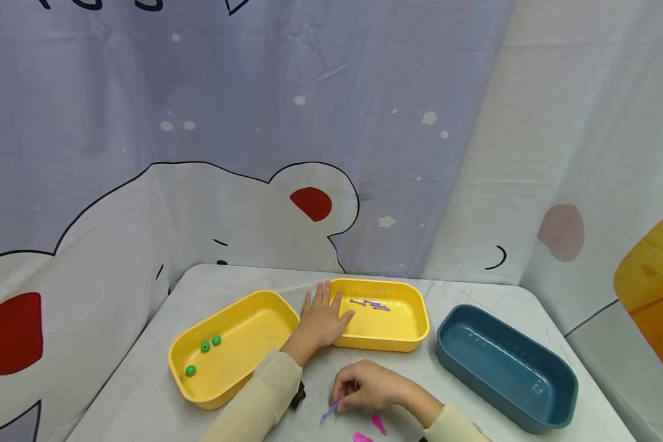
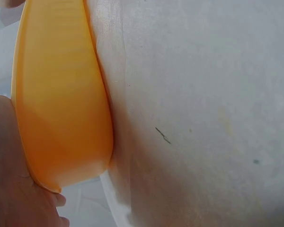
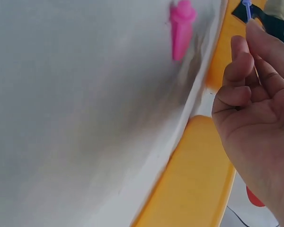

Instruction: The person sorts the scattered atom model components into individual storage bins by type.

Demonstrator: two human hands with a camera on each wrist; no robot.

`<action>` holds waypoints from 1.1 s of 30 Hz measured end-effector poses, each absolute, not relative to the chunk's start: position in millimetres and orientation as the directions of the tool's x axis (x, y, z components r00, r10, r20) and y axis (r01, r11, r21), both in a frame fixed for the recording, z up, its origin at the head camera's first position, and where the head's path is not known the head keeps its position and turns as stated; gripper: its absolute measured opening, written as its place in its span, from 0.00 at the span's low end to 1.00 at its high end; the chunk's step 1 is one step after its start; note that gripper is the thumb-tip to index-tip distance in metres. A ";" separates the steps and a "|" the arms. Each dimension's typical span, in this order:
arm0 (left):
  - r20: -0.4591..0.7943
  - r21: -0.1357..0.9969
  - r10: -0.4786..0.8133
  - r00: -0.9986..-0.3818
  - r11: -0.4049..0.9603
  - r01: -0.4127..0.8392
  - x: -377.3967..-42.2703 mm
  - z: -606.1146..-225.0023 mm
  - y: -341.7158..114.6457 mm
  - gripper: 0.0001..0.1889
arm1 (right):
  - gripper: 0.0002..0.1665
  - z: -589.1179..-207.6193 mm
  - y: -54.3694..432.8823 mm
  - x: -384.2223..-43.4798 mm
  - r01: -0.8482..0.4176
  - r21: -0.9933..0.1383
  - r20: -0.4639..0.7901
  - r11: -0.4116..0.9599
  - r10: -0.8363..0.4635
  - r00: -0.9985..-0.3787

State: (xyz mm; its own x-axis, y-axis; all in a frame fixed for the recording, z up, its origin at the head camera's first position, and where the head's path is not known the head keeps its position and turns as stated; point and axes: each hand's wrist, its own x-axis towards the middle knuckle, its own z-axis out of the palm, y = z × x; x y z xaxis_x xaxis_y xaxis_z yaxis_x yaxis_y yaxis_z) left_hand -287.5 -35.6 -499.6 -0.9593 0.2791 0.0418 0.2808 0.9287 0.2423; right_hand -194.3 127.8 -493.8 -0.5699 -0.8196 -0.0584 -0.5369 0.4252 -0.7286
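Observation:
My left hand (image 1: 320, 319) rests on the left rim of the middle yellow tray (image 1: 376, 345), fingers spread and straight, the thumb reaching over the inside. The left wrist view shows that hand (image 2: 19, 194) against the tray's outer wall (image 2: 61, 104). Several thin purple sticks (image 1: 377, 304) lie in this tray. Below it, my right hand (image 1: 372, 385) pinches another purple stick (image 1: 329, 411) between thumb and fingers, just over the table. In the right wrist view the purple stick (image 3: 247, 5) pokes past the fingertips, partly cut off. Pink pieces (image 1: 379, 423) lie close under the right hand.
On the left stands a second yellow tray (image 1: 271, 298) with three green beads (image 1: 205, 347) in it. A dark blue tray (image 1: 508, 368) sits on the right of the white-covered table (image 1: 210, 279). A printed curtain (image 1: 254, 123) hangs behind.

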 end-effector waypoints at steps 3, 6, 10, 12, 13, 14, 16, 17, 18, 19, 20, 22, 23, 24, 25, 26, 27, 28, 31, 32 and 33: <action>0.043 0.244 0.280 -0.959 0.928 0.282 -287.6 -499.5 -35.3 0.39 | 0.05 -489.5 130.8 -194.0 -0.481 -0.757 -0.086 0.441 -0.798 -0.596; 0.046 0.243 0.282 -0.958 0.927 0.285 -288.0 -499.9 -35.6 0.39 | 0.05 -486.6 133.5 -194.4 -0.447 -0.773 -0.098 0.450 -0.781 -0.617; 0.048 0.249 0.281 -0.958 0.926 0.284 -288.0 -499.8 -35.7 0.39 | 0.05 -484.6 136.9 -197.0 -0.431 -0.784 -0.092 0.447 -0.770 -0.632; 0.046 0.250 0.281 -0.959 0.926 0.283 -287.8 -499.6 -35.7 0.39 | 0.04 -483.6 138.7 -198.8 -0.438 -0.786 -0.072 0.436 -0.768 -0.636; 0.044 0.248 0.281 -0.959 0.926 0.283 -287.8 -499.5 -35.7 0.39 | 0.04 -482.7 139.6 -199.8 -0.443 -0.787 -0.059 0.429 -0.767 -0.638; 0.043 0.248 0.282 -0.959 0.926 0.283 -287.7 -499.5 -35.7 0.38 | 0.04 -481.8 140.6 -200.7 -0.448 -0.787 -0.047 0.424 -0.766 -0.641; 0.042 0.247 0.282 -0.958 0.927 0.284 -287.4 -499.3 -35.7 0.39 | 0.03 -479.1 142.6 -202.4 -0.460 -0.786 -0.023 0.414 -0.762 -0.647; 0.042 0.246 0.283 -0.958 0.927 0.284 -287.6 -499.4 -35.8 0.39 | 0.03 -477.5 143.6 -203.1 -0.460 -0.786 -0.017 0.412 -0.759 -0.651; 0.042 0.245 0.283 -0.958 0.927 0.285 -287.5 -499.5 -35.8 0.39 | 0.03 -475.9 144.6 -204.0 -0.458 -0.787 -0.015 0.413 -0.756 -0.655; 0.041 0.245 0.283 -0.958 0.927 0.284 -287.4 -499.5 -35.8 0.39 | 0.03 -474.4 145.6 -204.8 -0.452 -0.790 -0.018 0.415 -0.751 -0.660; 0.042 0.245 0.283 -0.958 0.927 0.284 -287.3 -499.5 -35.8 0.39 | 0.03 -473.0 146.8 -205.8 -0.448 -0.791 -0.018 0.418 -0.747 -0.664; 0.043 0.244 0.283 -0.958 0.927 0.284 -286.9 -499.3 -35.9 0.39 | 0.03 -470.1 149.4 -207.8 -0.433 -0.798 -0.021 0.420 -0.736 -0.676; 0.042 0.244 0.283 -0.958 0.927 0.284 -287.0 -499.4 -35.9 0.39 | 0.03 -468.6 150.6 -208.7 -0.427 -0.800 -0.022 0.423 -0.730 -0.683; 0.044 0.244 0.283 -0.958 0.927 0.285 -286.7 -499.2 -36.0 0.39 | 0.03 -467.4 151.8 -209.7 -0.424 -0.801 -0.017 0.423 -0.724 -0.690; 0.044 0.244 0.284 -0.958 0.927 0.286 -286.7 -499.2 -36.1 0.39 | 0.03 -466.2 153.2 -210.8 -0.423 -0.802 -0.009 0.422 -0.717 -0.697; 0.042 0.243 0.285 -0.958 0.927 0.286 -286.8 -499.3 -36.2 0.39 | 0.04 -465.2 154.6 -211.9 -0.424 -0.801 -0.001 0.422 -0.710 -0.704; 0.041 0.241 0.285 -0.958 0.927 0.286 -286.8 -499.5 -36.2 0.39 | 0.04 -464.3 156.0 -213.0 -0.428 -0.798 0.007 0.425 -0.702 -0.712; 0.039 0.240 0.284 -0.958 0.928 0.285 -287.0 -499.7 -36.3 0.39 | 0.04 -463.7 157.6 -214.3 -0.434 -0.793 0.018 0.427 -0.696 -0.718; 0.031 0.236 0.282 -0.959 0.930 0.281 -287.3 -500.1 -36.2 0.39 | 0.04 -462.1 162.1 -217.8 -0.444 -0.772 0.034 0.455 -0.668 -0.743; 0.030 0.234 0.281 -0.959 0.931 0.280 -287.4 -500.1 -36.1 0.39 | 0.04 -461.8 163.5 -218.9 -0.441 -0.768 0.034 0.464 -0.658 -0.752; 0.031 0.234 0.280 -0.960 0.931 0.279 -287.4 -500.0 -36.1 0.39 | 0.04 -461.2 165.0 -220.0 -0.437 -0.766 0.035 0.472 -0.648 -0.761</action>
